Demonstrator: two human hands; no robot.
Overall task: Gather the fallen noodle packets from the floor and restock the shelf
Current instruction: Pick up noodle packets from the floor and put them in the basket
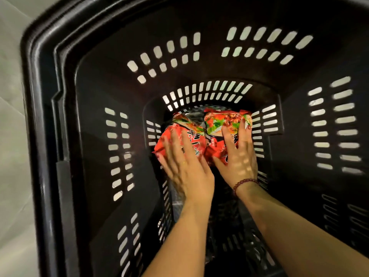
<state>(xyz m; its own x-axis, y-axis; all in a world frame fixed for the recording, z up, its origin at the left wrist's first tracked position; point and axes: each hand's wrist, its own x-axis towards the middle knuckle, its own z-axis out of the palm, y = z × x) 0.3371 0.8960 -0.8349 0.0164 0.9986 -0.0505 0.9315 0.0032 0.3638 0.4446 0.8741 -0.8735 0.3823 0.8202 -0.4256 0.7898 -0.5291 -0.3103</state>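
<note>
Two red noodle packets lie side by side at the bottom of a deep black slotted basket (95, 80). My left hand (185, 166) rests flat on the left packet (179, 124), fingers spread and straight, thumb at the packet's lower left edge. My right hand (239, 156), with a bead bracelet at the wrist, lies flat on the right packet (225, 118), its fingertips reaching the far end. Both forearms reach down into the basket from the lower right. The near ends of both packets are hidden under my hands.
The basket's tall walls surround my hands on all sides, and its thick rim (40, 56) runs along the left and top. Pale floor (12, 116) shows outside the basket at the left. Something dark and shiny lies on the basket bottom under my forearms.
</note>
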